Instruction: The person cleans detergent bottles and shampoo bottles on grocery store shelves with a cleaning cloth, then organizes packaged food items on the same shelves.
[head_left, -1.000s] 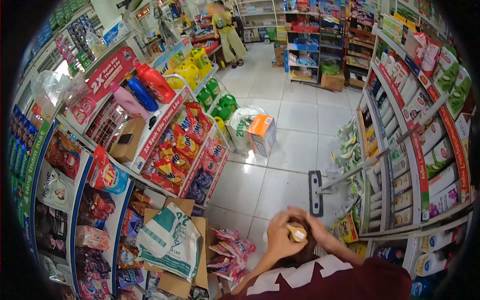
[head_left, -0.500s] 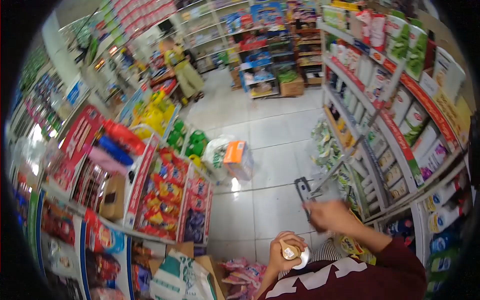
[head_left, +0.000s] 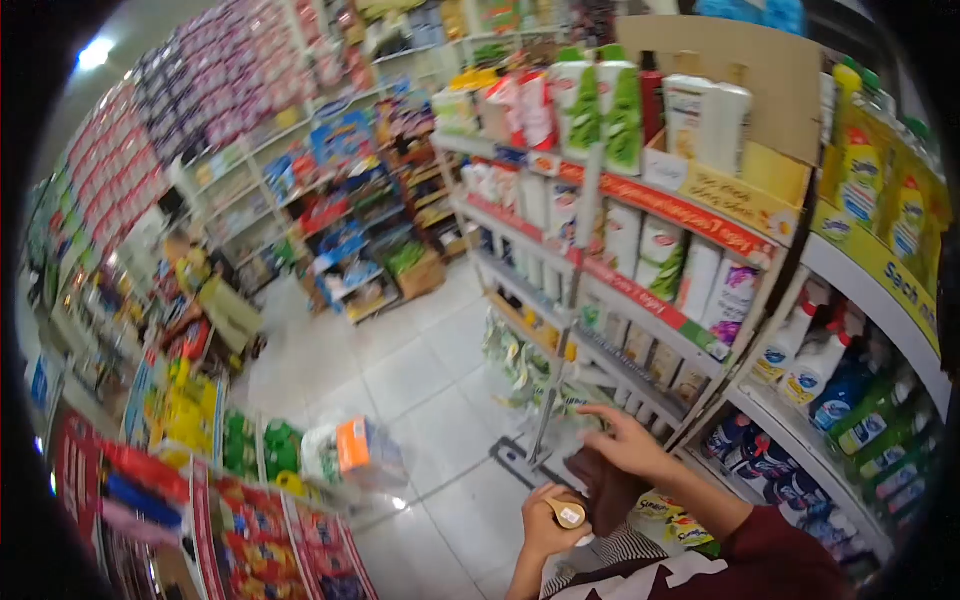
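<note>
My left hand point(head_left: 545, 525) is wrapped round a bottle point(head_left: 569, 514) with a gold-coloured top and a small white label, held upright close to my body. A dark brown cloth point(head_left: 603, 492) hangs just below my right hand point(head_left: 628, 445). That hand appears to grip the cloth with its lower fingers, while the forefinger stretches to the left. Beyond both hands, a flat mop point(head_left: 530, 465) rests on the tiled floor, its long grey pole rising in front of the shelves.
On the right, a shelf rack point(head_left: 640, 300) carries several rows of bottles. Bottles of cleaner point(head_left: 860, 430) fill the racks beside it. An orange and white box point(head_left: 365, 452) stands on the floor to the left. A person point(head_left: 215, 295) is farther back near a counter.
My view has swung to the right and up, bringing more of the shelves in. The right hand's forefinger has extended, and the brown cloth under it shows more. The left hand still holds the bottle.
</note>
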